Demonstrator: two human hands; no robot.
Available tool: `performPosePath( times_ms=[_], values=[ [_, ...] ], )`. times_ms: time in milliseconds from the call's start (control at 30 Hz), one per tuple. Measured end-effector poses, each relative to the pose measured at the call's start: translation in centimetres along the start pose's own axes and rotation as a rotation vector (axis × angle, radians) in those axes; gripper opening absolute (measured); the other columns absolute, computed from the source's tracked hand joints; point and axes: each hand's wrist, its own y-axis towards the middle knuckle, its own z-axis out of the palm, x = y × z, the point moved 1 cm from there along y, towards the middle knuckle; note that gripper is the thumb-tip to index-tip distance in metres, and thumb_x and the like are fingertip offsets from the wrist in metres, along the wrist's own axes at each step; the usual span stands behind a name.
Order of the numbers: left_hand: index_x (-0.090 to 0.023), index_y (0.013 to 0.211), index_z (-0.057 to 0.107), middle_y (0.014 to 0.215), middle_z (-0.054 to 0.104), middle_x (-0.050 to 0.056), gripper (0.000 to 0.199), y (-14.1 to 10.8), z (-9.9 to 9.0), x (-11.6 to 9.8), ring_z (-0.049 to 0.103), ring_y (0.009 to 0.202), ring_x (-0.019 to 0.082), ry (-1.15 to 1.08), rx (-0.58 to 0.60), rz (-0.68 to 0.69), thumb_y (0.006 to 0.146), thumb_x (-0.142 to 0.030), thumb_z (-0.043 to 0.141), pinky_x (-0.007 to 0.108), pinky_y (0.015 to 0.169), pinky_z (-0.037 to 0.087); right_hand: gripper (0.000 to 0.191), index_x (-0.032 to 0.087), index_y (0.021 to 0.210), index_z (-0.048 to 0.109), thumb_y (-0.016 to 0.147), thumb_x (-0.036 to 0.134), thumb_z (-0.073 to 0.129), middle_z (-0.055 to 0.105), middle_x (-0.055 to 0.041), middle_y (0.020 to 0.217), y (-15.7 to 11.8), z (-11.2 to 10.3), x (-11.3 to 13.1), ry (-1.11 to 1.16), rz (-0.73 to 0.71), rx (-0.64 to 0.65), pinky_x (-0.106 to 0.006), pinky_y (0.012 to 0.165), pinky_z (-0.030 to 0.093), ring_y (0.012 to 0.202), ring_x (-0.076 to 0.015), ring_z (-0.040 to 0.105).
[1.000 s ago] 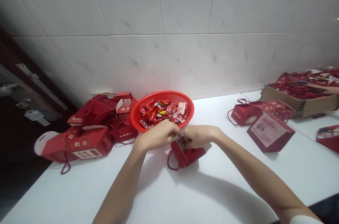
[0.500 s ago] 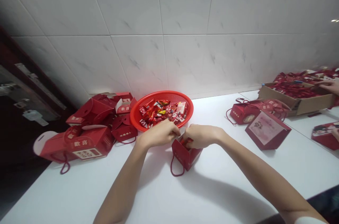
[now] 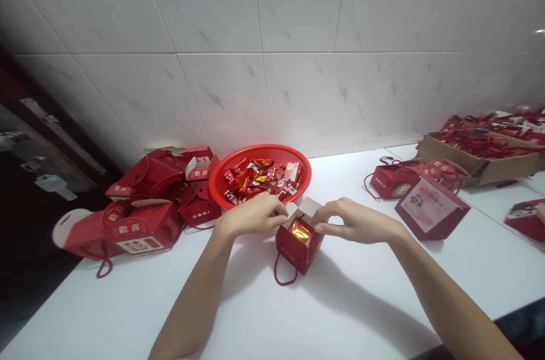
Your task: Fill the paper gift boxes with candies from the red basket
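A small red candy box (image 3: 293,249) stands with its top open on the white table, its cord handle looped at the lower left. Inside it lies a shiny gold-and-red wrapped candy (image 3: 301,230). My left hand (image 3: 258,215) is closed at the box's upper left edge, pinching the flap there. With thumb and forefinger, my right hand (image 3: 353,221) grips the right side of the opening. Just behind the box, a red plastic basket (image 3: 221,170) holds many wrapped candies (image 3: 259,178).
Several red gift boxes (image 3: 145,224) are piled on the left. More boxes (image 3: 432,206) stand to the right. Farther right is a cardboard carton (image 3: 489,170) full of red items. Another person's fingers (image 3: 540,212) touch a red box at the right edge. A tiled wall (image 3: 298,99) runs behind.
My right hand has come up out of the box to its right edge, leaving the gold candy in sight. My left hand stays near the left flap. The other person's hand has left the carton.
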Motion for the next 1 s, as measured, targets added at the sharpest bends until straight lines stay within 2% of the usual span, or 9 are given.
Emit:
performPosePath(
  times_ms=[100, 233, 333, 400, 500, 600, 767, 867, 1000],
  values=[
    [-0.019, 0.055, 0.038, 0.053, 0.029, -0.004, 0.041, -0.3, -0.3, -0.2, 0.028, 0.05, 0.012, -0.029, 0.008, -0.061, 0.091, -0.038, 0.045, 0.029, 0.052, 0.021, 0.033, 0.021, 0.085, 0.073, 0.097, 0.045, 0.054, 0.073, -0.0038, 0.084, -1.7, 1.5, -0.9, 0.049, 0.015, -0.098, -0.028, 0.069, 0.047, 0.075, -0.017, 0.063],
    [-0.019, 0.056, 0.049, 0.053, 0.041, -0.002, 0.04, -0.8, -0.3, -0.3, 0.04, 0.053, 0.014, 0.008, 0.05, -0.086, 0.086, -0.045, 0.052, 0.029, 0.053, 0.026, 0.036, 0.021, 0.07, 0.068, 0.095, 0.046, 0.059, 0.07, -0.0047, 0.078, -2.8, 4.2, -2.3, 0.191, 0.058, -0.335, -0.031, 0.074, 0.05, 0.078, -0.0192, 0.064],
    [-0.02, 0.062, 0.06, 0.061, 0.056, 0.001, 0.025, -0.9, -0.1, -0.4, 0.053, 0.065, 0.018, 0.105, 0.038, -0.111, 0.078, -0.039, 0.06, 0.028, 0.058, 0.033, 0.025, 0.022, 0.078, 0.068, 0.089, 0.044, 0.066, 0.07, -0.007, 0.094, -3.1, 5.7, -3.2, 0.216, 0.095, -0.549, -0.035, 0.084, 0.052, 0.091, -0.0225, 0.066],
    [-0.021, 0.07, 0.065, 0.07, 0.063, 0.003, 0.013, -0.6, 0.2, -0.5, 0.059, 0.074, 0.021, 0.162, 0.028, -0.152, 0.075, -0.032, 0.061, 0.027, 0.061, 0.036, 0.019, 0.024, 0.091, 0.069, 0.085, 0.042, 0.072, 0.069, -0.0083, 0.11, -3.2, 6.3, -3.7, 0.222, 0.108, -0.628, -0.038, 0.092, 0.052, 0.104, -0.0252, 0.065],
    [-0.022, 0.082, 0.066, 0.082, 0.067, 0.004, 0.009, -0.1, 0.8, -1.0, 0.062, 0.083, 0.023, 0.21, 0.027, -0.227, 0.074, -0.024, 0.062, 0.027, 0.062, 0.037, 0.03, 0.026, 0.111, 0.066, 0.084, 0.037, 0.072, 0.066, -0.0091, 0.125, -3.2, 6.9, -4.2, 0.264, 0.083, -0.623, -0.04, 0.1, 0.05, 0.118, -0.0265, 0.062],
    [-0.023, 0.088, 0.06, 0.086, 0.067, 0.002, 0.016, 0.6, 1.6, -1.5, 0.062, 0.083, 0.022, 0.212, 0.035, -0.254, 0.073, -0.017, 0.063, 0.027, 0.062, 0.036, 0.03, 0.025, 0.118, 0.063, 0.089, 0.035, 0.066, 0.068, -0.0093, 0.123, -2.9, 7.2, -4.5, 0.336, 0.006, -0.551, -0.039, 0.101, 0.05, 0.117, -0.0251, 0.063],
    [-0.022, 0.075, 0.051, 0.076, 0.062, 0.0, 0.017, 1.0, 2.1, -1.3, 0.059, 0.076, 0.02, 0.224, 0.009, -0.241, 0.069, -0.011, 0.063, 0.029, 0.059, 0.032, 0.008, 0.023, 0.089, 0.062, 0.089, 0.03, 0.062, 0.072, -0.0101, 0.113, -2.2, 7.5, -4.4, 0.383, -0.064, -0.496, -0.041, 0.099, 0.05, 0.117, -0.0264, 0.063],
    [-0.022, 0.069, 0.048, 0.073, 0.059, 0.0, 0.018, 0.7, 1.8, -1.1, 0.057, 0.077, 0.022, 0.23, 0.007, -0.254, 0.068, -0.012, 0.063, 0.029, 0.06, 0.032, 0.014, 0.023, 0.078, 0.058, 0.09, 0.03, 0.06, 0.074, -0.0107, 0.101, -2.0, 7.6, -4.2, 0.404, -0.053, -0.446, -0.042, 0.095, 0.051, 0.119, -0.0274, 0.061],
    [-0.022, 0.077, 0.051, 0.087, 0.06, 0.003, 0.015, 0.5, 1.5, -1.4, 0.057, 0.082, 0.022, 0.274, 0.003, -0.242, 0.072, -0.012, 0.061, 0.029, 0.063, 0.035, 0.02, 0.023, 0.075, 0.057, 0.09, 0.035, 0.06, 0.074, -0.0119, 0.098, -1.7, 7.6, -4.0, 0.421, -0.034, -0.392, -0.041, 0.092, 0.051, 0.119, -0.0282, 0.059]
  ],
)
